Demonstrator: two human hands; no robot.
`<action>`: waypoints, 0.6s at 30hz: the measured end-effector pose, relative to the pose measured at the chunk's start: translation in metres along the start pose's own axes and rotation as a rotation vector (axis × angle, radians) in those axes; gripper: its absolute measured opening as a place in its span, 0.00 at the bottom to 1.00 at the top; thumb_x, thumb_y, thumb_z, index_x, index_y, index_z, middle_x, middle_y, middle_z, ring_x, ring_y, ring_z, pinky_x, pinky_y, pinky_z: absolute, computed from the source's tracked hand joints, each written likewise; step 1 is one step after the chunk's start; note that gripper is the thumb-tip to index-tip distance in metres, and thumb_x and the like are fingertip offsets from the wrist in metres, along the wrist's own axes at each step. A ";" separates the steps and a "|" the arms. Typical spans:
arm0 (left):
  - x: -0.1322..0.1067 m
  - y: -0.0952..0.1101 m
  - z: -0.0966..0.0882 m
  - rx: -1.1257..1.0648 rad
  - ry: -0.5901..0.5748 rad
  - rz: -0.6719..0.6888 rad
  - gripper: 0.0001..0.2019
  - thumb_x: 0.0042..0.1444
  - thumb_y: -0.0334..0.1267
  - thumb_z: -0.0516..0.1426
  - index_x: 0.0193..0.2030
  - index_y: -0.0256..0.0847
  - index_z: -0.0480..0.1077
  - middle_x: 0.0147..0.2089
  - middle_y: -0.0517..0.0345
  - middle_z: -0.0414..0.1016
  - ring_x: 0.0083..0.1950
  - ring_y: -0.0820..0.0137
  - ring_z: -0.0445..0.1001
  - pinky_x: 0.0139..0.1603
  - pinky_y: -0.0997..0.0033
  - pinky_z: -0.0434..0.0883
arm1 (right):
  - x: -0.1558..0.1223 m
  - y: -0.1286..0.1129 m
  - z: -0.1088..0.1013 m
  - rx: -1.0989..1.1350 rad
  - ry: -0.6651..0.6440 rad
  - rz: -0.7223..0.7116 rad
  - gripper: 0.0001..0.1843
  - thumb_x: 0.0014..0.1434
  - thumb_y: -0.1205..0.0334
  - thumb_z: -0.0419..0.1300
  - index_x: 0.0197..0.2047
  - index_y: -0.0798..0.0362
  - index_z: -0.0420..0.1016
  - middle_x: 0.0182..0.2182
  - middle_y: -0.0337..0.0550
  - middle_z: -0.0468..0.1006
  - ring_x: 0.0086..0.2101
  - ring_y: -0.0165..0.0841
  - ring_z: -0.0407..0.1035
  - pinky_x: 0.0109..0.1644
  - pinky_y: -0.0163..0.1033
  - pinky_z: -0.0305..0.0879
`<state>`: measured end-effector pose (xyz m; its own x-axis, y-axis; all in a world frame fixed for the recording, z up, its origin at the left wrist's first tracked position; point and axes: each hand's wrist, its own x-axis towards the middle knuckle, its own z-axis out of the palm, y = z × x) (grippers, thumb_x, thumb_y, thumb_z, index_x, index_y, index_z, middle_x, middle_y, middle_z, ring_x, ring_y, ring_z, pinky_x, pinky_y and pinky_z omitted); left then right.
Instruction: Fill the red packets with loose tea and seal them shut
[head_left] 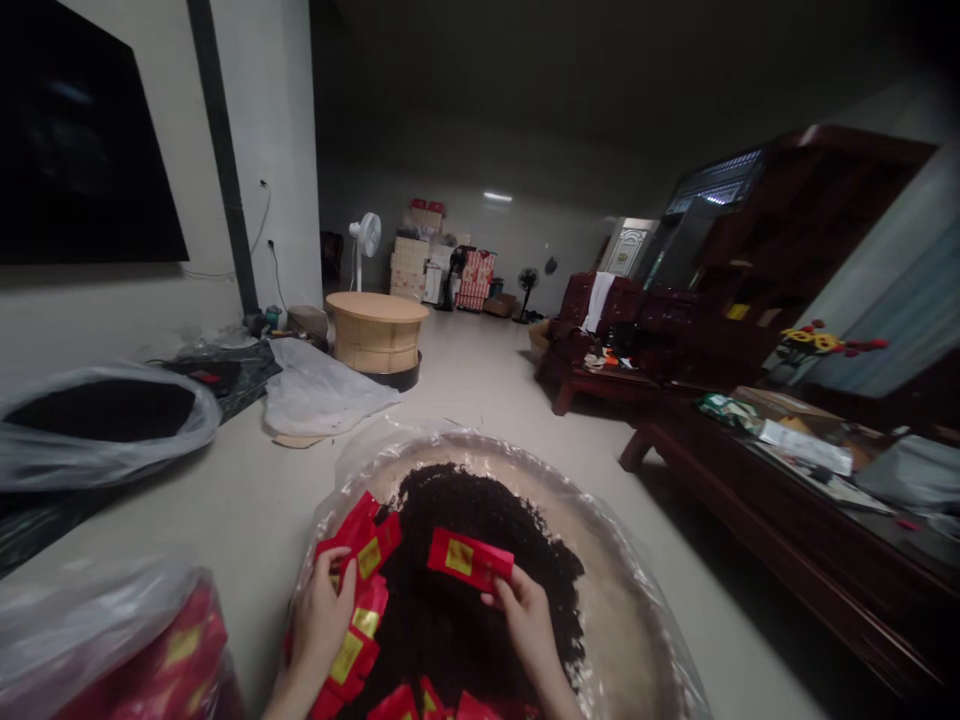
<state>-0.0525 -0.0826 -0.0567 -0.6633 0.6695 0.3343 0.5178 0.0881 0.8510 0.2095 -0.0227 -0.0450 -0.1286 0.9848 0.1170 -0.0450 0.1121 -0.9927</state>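
Forearms run off the bottom edge. Left hand [324,612] curls its fingers round fanned packets [366,550]; right hand [526,615] pinches a single packet [470,560] above the tea [457,500].

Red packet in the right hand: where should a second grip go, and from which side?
Pinch its free left end, coming from the left. The red packet is thin and flat, over the loose tea; the right hand grips its right end, so the left short edge sticks out clear. The left hand holds other packets.
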 end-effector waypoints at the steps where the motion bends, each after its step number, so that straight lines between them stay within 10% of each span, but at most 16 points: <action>1: 0.000 0.001 0.001 0.068 0.018 0.062 0.15 0.50 0.49 0.52 0.38 0.41 0.68 0.39 0.48 0.74 0.44 0.55 0.74 0.49 0.52 0.69 | 0.000 0.001 -0.001 0.007 -0.009 0.012 0.18 0.49 0.49 0.62 0.39 0.53 0.80 0.32 0.47 0.80 0.32 0.42 0.74 0.33 0.45 0.73; 4: -0.008 0.014 0.014 0.068 -0.048 0.178 0.17 0.50 0.47 0.53 0.43 0.39 0.68 0.46 0.43 0.72 0.52 0.53 0.70 0.56 0.47 0.64 | -0.004 0.000 0.003 -0.012 -0.074 0.012 0.18 0.50 0.50 0.61 0.39 0.52 0.80 0.32 0.47 0.80 0.30 0.41 0.74 0.32 0.45 0.72; 10: -0.032 0.054 0.052 -0.273 -0.582 0.095 0.15 0.55 0.45 0.51 0.45 0.43 0.71 0.46 0.50 0.78 0.48 0.62 0.75 0.51 0.61 0.71 | -0.020 -0.025 0.013 0.037 -0.245 -0.013 0.16 0.53 0.51 0.61 0.42 0.50 0.79 0.32 0.45 0.80 0.31 0.40 0.74 0.37 0.44 0.71; 18: -0.045 0.069 0.060 -0.311 -0.583 0.411 0.10 0.58 0.38 0.50 0.38 0.43 0.73 0.37 0.53 0.78 0.40 0.65 0.77 0.41 0.68 0.74 | -0.018 -0.008 0.006 0.198 -0.231 0.239 0.23 0.46 0.41 0.65 0.22 0.57 0.75 0.17 0.39 0.70 0.20 0.28 0.62 0.30 0.36 0.61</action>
<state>0.0452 -0.0628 -0.0374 -0.0150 0.8909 0.4540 0.4281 -0.4046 0.8081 0.2066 -0.0422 -0.0393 -0.3772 0.9216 -0.0912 -0.1743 -0.1673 -0.9704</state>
